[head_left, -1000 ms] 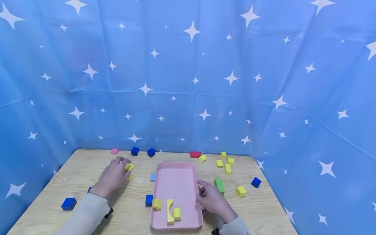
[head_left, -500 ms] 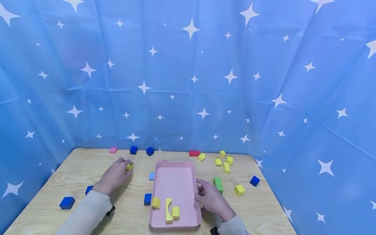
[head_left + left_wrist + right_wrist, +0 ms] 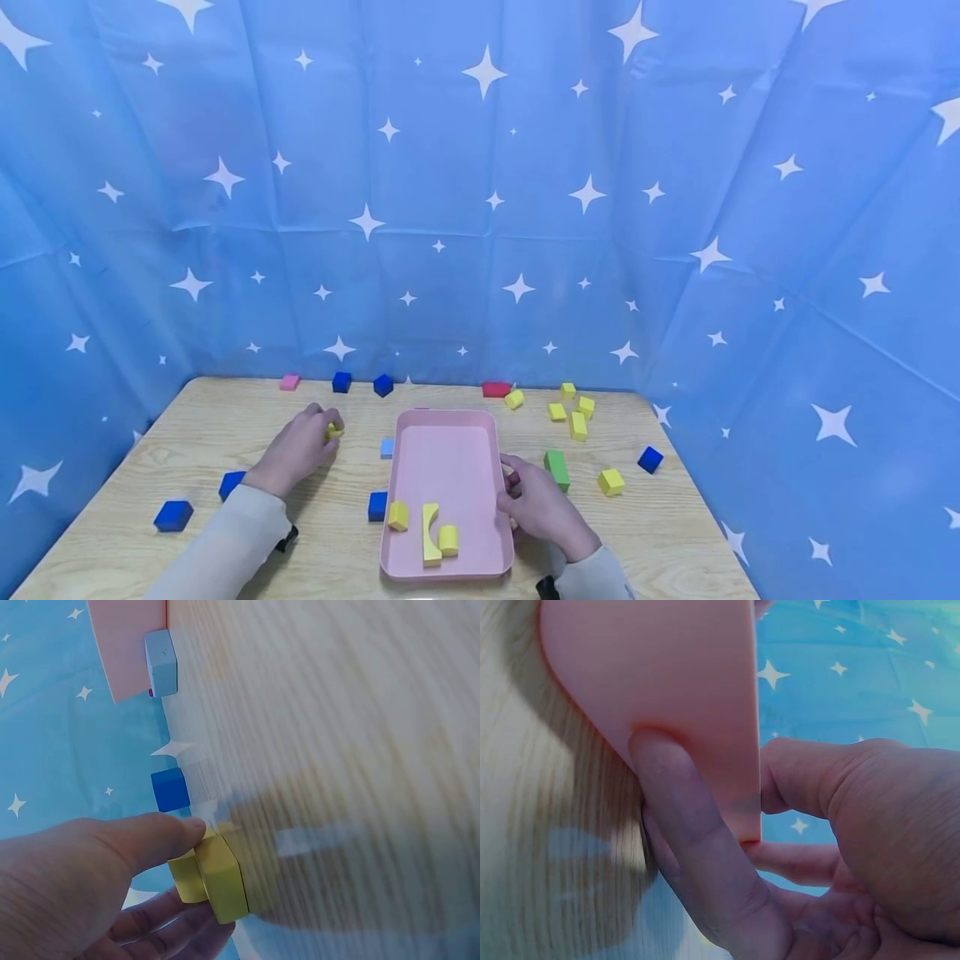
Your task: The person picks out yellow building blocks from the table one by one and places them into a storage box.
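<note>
- Two yellow blocks [image 3: 213,876], one against the other, are pinched between thumb and fingers of the left hand [image 3: 300,443], over the tabletop's [image 3: 660,546] far-left part; whether they touch the wood I cannot tell.
- The left arm reaches forward from the near-left, fingers bent down and parted only by the blocks' width.
- The right hand [image 3: 546,507] grips the pink tray's [image 3: 480,467] right wall, thumb and fingers on opposite faces.
- Three yellow pieces [image 3: 431,537] lie in the tray's near end.
- A light-blue block [image 3: 387,448] and a blue block [image 3: 377,506] stand between left hand and tray.
- A green block [image 3: 557,470] lies just beyond the right hand.
- Along the far edge: a pink block [image 3: 289,382], two dark-blue cubes [image 3: 342,382], a red block [image 3: 496,389].
- Small yellow blocks [image 3: 577,425] cluster near the far-right corner.
</note>
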### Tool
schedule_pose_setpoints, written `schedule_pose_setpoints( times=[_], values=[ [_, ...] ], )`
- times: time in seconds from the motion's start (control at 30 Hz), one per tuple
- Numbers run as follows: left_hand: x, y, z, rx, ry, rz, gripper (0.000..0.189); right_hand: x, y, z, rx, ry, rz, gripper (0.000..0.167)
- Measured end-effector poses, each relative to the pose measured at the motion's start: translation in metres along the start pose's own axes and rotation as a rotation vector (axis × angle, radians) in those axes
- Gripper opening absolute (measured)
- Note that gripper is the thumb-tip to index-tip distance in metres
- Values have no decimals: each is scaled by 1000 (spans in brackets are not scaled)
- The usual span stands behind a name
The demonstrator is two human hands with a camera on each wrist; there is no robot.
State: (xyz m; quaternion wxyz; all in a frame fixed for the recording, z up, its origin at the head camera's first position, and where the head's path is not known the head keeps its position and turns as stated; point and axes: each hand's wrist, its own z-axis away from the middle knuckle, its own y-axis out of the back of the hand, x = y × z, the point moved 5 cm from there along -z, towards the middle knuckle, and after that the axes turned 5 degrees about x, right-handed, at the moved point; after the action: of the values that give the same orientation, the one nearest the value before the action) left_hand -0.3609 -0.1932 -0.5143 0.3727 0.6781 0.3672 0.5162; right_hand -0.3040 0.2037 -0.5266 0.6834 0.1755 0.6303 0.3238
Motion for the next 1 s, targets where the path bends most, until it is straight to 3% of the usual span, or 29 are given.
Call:
schedule_pose_setpoints(
  times=[0.47,0.8,1.0],
  values=[
    [2,1,-1,47,-12,17,16,0,-1,1,-24,-14,-33,76],
    [18,6,3,105,-51,38,23,-1,0,0,-25,-4,-53,77],
    [29,6,10,104,-45,57,25,-2,0,-1,-25,-15,-51,76]
  ],
)
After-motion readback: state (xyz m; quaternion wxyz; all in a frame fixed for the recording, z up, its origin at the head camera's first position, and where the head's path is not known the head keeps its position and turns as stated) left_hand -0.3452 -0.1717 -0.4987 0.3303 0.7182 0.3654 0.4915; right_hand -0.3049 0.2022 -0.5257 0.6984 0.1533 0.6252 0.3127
